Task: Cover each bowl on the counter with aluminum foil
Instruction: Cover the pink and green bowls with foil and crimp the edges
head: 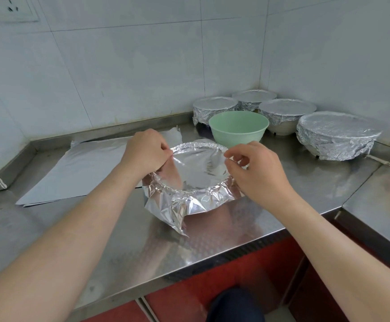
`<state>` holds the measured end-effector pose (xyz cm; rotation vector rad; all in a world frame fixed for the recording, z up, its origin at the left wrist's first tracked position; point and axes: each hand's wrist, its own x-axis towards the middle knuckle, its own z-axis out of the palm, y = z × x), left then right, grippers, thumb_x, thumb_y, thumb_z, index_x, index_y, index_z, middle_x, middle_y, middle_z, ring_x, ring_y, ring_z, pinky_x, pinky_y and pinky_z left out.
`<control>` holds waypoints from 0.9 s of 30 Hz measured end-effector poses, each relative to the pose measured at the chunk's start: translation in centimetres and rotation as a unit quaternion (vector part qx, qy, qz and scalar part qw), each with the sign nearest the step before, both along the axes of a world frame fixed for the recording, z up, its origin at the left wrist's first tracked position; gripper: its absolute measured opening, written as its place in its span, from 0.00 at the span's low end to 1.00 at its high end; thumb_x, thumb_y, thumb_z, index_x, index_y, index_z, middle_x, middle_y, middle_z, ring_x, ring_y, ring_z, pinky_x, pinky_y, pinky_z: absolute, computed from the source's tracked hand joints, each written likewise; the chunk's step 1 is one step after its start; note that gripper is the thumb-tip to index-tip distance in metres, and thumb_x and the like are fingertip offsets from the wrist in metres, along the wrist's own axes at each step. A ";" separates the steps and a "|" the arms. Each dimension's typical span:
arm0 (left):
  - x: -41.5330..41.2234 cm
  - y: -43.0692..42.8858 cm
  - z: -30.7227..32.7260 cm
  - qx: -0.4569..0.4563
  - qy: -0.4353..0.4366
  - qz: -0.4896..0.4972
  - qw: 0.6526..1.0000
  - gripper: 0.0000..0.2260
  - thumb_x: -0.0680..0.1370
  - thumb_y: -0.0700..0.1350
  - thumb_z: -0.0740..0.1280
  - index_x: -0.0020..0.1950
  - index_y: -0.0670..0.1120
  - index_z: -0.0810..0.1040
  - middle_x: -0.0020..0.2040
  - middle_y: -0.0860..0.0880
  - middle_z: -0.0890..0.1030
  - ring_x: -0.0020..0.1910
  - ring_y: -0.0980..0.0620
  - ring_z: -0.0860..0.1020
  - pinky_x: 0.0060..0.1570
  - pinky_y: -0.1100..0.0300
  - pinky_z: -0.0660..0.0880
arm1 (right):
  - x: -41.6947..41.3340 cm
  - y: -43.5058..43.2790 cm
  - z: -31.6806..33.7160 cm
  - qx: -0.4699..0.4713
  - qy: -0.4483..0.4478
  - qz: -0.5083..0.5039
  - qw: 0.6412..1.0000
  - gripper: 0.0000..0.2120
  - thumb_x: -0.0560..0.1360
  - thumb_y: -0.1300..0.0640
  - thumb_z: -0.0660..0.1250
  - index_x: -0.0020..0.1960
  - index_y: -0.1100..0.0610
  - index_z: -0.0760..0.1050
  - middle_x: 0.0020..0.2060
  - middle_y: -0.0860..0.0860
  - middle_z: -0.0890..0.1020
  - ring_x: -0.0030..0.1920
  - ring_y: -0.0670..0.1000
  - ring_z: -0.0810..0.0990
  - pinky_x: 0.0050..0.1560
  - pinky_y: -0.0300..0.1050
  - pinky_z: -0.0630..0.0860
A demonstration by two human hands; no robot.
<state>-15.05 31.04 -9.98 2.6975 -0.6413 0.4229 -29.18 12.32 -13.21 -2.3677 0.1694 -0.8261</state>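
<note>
A foil-draped bowl (196,168) sits mid-worktop (119,247). The left hand (144,151) pinches its crinkled foil rim at nine o'clock, and the right hand (256,169) pinches it at three. An uncovered green bowl (238,129) stands just behind at one o'clock, with four wrapped bowls (335,133) beyond.

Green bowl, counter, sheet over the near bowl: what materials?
Green bowl: opaque pale green with a soft sheen; looks like plastic or melamine, though it could be glazed ceramic. Counter: stainless steel, judging by the grey reflections and the embossed pattern near its front edge. Foil sheet: thin aluminium foil, mirror-bright, sharply crinkled where it is folded under the rim.
</note>
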 end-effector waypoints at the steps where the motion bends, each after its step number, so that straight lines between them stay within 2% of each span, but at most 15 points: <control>1: 0.0 -0.1 0.0 0.002 -0.002 0.003 1.000 0.07 0.74 0.46 0.68 0.40 0.49 0.85 0.40 0.52 0.84 0.44 0.48 0.80 0.37 0.61 0.68 | -0.1 -0.1 0.1 0.005 0.001 0.003 1.000 0.09 0.75 0.55 0.68 0.55 0.50 0.81 0.46 0.48 0.78 0.44 0.47 0.76 0.51 0.45 0.74; 3: -1.0 0.0 0.4 -0.022 -0.020 0.000 1.000 0.05 0.74 0.47 0.69 0.46 0.50 0.84 0.44 0.52 0.83 0.47 0.49 0.79 0.41 0.60 0.69 | -0.6 -0.4 0.4 0.018 -0.003 0.032 0.999 0.10 0.75 0.53 0.69 0.56 0.48 0.80 0.49 0.47 0.77 0.48 0.45 0.75 0.53 0.41 0.72; 6: -4.8 0.6 1.2 -0.125 -0.005 -0.069 0.990 0.02 0.74 0.49 0.71 0.43 0.54 0.84 0.39 0.58 0.82 0.38 0.58 0.77 0.38 0.63 0.70 | -2.1 -0.7 0.7 -0.005 -0.013 0.113 0.993 0.08 0.74 0.53 0.72 0.53 0.48 0.82 0.51 0.45 0.77 0.55 0.46 0.74 0.56 0.35 0.67; 9: -9.5 1.4 0.8 -0.166 0.069 -0.168 0.969 0.02 0.70 0.50 0.75 0.39 0.56 0.84 0.37 0.59 0.82 0.36 0.57 0.77 0.38 0.63 0.73 | -2.9 0.2 0.1 -0.068 -0.042 0.176 0.981 0.07 0.71 0.51 0.74 0.48 0.48 0.84 0.47 0.44 0.78 0.51 0.49 0.74 0.52 0.40 0.70; 13: -11.6 2.1 -1.5 -0.161 0.009 -0.201 0.966 0.06 0.67 0.52 0.77 0.42 0.54 0.86 0.40 0.58 0.81 0.43 0.58 0.77 0.45 0.63 0.72 | -2.8 1.0 -0.8 -0.142 -0.058 0.188 0.970 0.09 0.69 0.49 0.72 0.48 0.49 0.84 0.43 0.45 0.80 0.46 0.48 0.74 0.44 0.54 0.75; 16: -11.2 2.0 -2.7 -0.172 -0.048 -0.213 0.961 0.06 0.68 0.53 0.76 0.42 0.52 0.86 0.39 0.58 0.80 0.44 0.58 0.76 0.46 0.61 0.71 | -2.5 1.3 -0.8 -0.185 -0.080 0.181 0.963 0.07 0.68 0.53 0.73 0.45 0.52 0.84 0.41 0.47 0.81 0.44 0.50 0.75 0.43 0.47 0.74; 19: -10.8 1.8 -3.1 -0.165 -0.079 -0.230 0.956 0.06 0.70 0.51 0.72 0.41 0.50 0.86 0.38 0.57 0.80 0.42 0.57 0.76 0.45 0.59 0.72 | -2.2 1.5 -0.7 -0.203 -0.094 0.183 0.957 0.04 0.67 0.57 0.74 0.41 0.55 0.83 0.37 0.48 0.80 0.43 0.48 0.72 0.42 0.36 0.66; 21: -10.5 1.7 -3.1 -0.121 -0.123 -0.253 0.952 0.08 0.73 0.50 0.69 0.42 0.47 0.85 0.39 0.55 0.80 0.41 0.54 0.75 0.44 0.61 0.71 | -1.8 1.4 -0.7 -0.208 -0.099 0.176 0.957 0.05 0.65 0.60 0.76 0.40 0.56 0.82 0.35 0.49 0.79 0.42 0.47 0.68 0.39 0.37 0.63; 23: -10.0 1.7 -3.2 -0.069 -0.174 -0.276 0.943 0.10 0.76 0.48 0.65 0.43 0.45 0.82 0.39 0.52 0.79 0.40 0.51 0.75 0.43 0.63 0.70 | -1.3 1.5 -0.6 -0.226 -0.102 0.172 0.953 0.05 0.64 0.61 0.76 0.39 0.57 0.82 0.33 0.50 0.77 0.40 0.49 0.70 0.36 0.36 0.64; 25: -9.5 1.7 -3.1 -0.047 -0.198 -0.289 0.936 0.10 0.77 0.47 0.64 0.43 0.43 0.81 0.39 0.50 0.79 0.39 0.49 0.74 0.43 0.62 0.69 | -1.1 1.7 -0.5 -0.237 -0.097 0.183 0.949 0.06 0.64 0.62 0.77 0.39 0.57 0.82 0.33 0.50 0.76 0.38 0.53 0.74 0.34 0.45 0.73; 27: -9.3 1.8 -3.2 -0.057 -0.185 -0.291 0.937 0.09 0.76 0.47 0.65 0.43 0.43 0.81 0.40 0.51 0.78 0.40 0.49 0.74 0.43 0.62 0.69 | -1.1 1.7 -0.3 -0.229 -0.093 0.198 0.949 0.04 0.65 0.60 0.75 0.40 0.57 0.82 0.34 0.50 0.76 0.37 0.52 0.72 0.34 0.49 0.75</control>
